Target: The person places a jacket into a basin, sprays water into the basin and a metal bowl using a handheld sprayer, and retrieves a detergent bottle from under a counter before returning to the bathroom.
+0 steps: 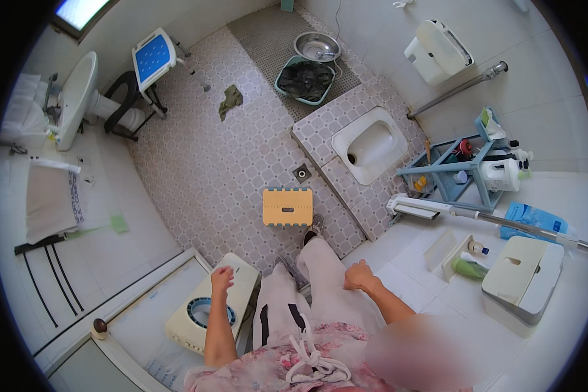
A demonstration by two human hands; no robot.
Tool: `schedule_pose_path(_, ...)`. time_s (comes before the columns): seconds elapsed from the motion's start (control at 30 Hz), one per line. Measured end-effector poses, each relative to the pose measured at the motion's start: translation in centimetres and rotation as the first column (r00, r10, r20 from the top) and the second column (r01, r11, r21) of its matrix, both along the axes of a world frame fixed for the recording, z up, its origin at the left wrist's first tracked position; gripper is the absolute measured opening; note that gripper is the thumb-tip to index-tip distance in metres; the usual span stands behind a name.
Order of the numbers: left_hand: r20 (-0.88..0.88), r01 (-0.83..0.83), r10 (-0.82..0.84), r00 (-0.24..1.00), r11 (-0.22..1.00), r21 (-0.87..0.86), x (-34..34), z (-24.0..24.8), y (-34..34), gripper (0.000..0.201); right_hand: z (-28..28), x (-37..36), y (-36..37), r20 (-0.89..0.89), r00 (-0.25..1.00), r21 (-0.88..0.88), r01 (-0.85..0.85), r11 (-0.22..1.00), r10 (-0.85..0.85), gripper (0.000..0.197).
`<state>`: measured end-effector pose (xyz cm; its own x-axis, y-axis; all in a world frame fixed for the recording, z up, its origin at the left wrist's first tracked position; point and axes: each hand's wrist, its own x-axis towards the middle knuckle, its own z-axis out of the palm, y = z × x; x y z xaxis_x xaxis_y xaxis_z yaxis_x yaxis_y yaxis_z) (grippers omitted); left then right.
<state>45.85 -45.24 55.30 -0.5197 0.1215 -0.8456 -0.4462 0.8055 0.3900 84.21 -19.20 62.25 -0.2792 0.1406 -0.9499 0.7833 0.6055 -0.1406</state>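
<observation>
My left hand [222,279] is raised over a small cream appliance [236,266] with a round blue-rimmed opening, its fingers curled in and nothing showing in them. Beside my right thigh is my right hand [357,275], also closed, with no object visible in it. I cannot tell whether it touches the trouser leg. A yellow folding stool [287,215] with a grip slot in its top stands on the tiled floor just ahead of my feet.
A squat toilet [372,145] sits on a raised step at right, near a blue-grey bottle rack [447,185]. Further off are a teal basin [293,95] of dark cloth and a metal bowl [317,47]. A green cloth [230,101] lies on the floor; a blue-topped chair [154,60] stands left.
</observation>
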Motion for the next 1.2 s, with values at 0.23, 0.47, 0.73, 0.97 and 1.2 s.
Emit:
schedule_pose_path(0.23, -0.019, 0.125, -0.127, 0.992, 0.989, -0.077, 0.3, 1.3, 6.0, 0.03, -2.0, 3.6, 5.6, -0.205, 0.978, -0.072, 0.035, 0.997, -0.049, 0.029)
schedule_pose_path(0.47, -0.187, 0.31, -0.309, 0.932, 0.95, -0.027, -3.1, 5.4, 15.1, 0.033, 4.3, 3.7, 11.3, -0.193, 0.879, -0.493, 0.296, 0.818, -0.435, 0.027)
schedule_pose_path(0.73, -0.219, 0.479, -0.467, 0.856, 0.878, -0.003, -11.4, 7.0, 25.7, 0.037, 6.3, -3.3, 17.9, -0.108, 0.938, -0.444, 0.249, 0.86, -0.328, 0.024)
schedule_pose_path(0.97, -0.14, 0.629, -0.62, 0.772, 0.776, 0.036, -23.1, -0.2, 37.1, 0.042, 3.7, -15.0, 23.4, -0.034, 0.948, -0.381, 0.282, 0.881, -0.318, 0.032)
schedule_pose_path(1.2, -0.061, 0.601, -0.601, 0.797, 0.778, 0.18, -32.4, -3.7, 44.9, 0.05, 8.0, -28.6, 29.8, 0.086, 0.986, -0.363, 0.164, 0.917, -0.143, 0.035)
